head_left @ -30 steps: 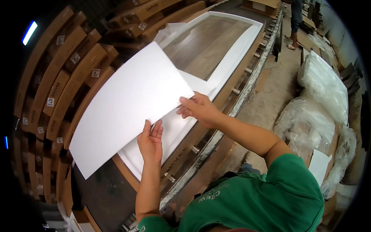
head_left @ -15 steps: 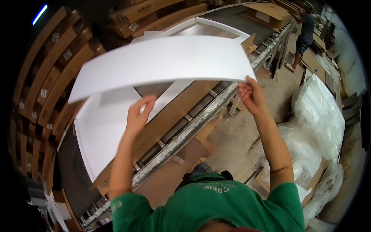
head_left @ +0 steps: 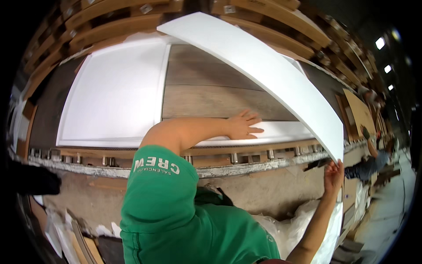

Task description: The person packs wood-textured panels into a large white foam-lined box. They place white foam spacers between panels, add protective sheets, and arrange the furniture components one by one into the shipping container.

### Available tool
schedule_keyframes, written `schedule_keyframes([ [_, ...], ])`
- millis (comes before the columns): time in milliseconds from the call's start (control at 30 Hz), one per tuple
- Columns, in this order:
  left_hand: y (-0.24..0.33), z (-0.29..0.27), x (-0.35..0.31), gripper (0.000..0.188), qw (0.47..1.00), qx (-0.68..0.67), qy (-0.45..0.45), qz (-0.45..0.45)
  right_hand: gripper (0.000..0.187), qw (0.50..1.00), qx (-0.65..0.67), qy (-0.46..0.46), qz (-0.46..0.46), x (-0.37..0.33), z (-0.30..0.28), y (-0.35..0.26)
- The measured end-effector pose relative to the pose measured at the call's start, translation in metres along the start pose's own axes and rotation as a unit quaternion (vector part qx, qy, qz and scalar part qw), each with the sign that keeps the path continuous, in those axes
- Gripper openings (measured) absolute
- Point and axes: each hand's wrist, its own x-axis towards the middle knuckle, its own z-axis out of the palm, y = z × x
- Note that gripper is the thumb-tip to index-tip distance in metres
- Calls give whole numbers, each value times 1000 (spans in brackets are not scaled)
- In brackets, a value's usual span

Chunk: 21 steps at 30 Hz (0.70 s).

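A long white foam sheet (head_left: 268,66) slants across the carton, its upper end near the far side and its lower corner over the near right. My right hand (head_left: 334,176) pinches that lower corner. My left hand (head_left: 244,125) rests with fingers spread at the white foam strip (head_left: 281,132) along the carton's near edge. Beside it lies a wood-grain panel (head_left: 206,97), partly hidden by the sheet. A wide white tray-like foam piece (head_left: 114,88) covers the left part. Brown cardboard (head_left: 211,149) shows below the strip.
The carton lies on a roller conveyor with a worn pale rail (head_left: 228,168). Stacked brown cartons (head_left: 118,17) stand behind it. Clear plastic wrap (head_left: 285,224) is piled at lower right. Another person (head_left: 369,165) is by the conveyor at far right.
The foam sheet has swung from lying crosswise to a steep slant, its right corner still in my right hand. My left hand has reached right onto the strip. The view has turned.
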Motion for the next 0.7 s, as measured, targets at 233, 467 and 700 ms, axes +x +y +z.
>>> schedule_keyframes([
  [233,7,5,-15,43,998,17,37,-52,33,981,-157,109,-32,119,-56,-9],
  [467,12,-44,-1,47,995,93,20,-27,38,975,-223,-21,2,259,-57,10],
  [700,-71,-66,-12,57,884,212,101,-404,38,943,-313,-48,101,381,6,81],
])
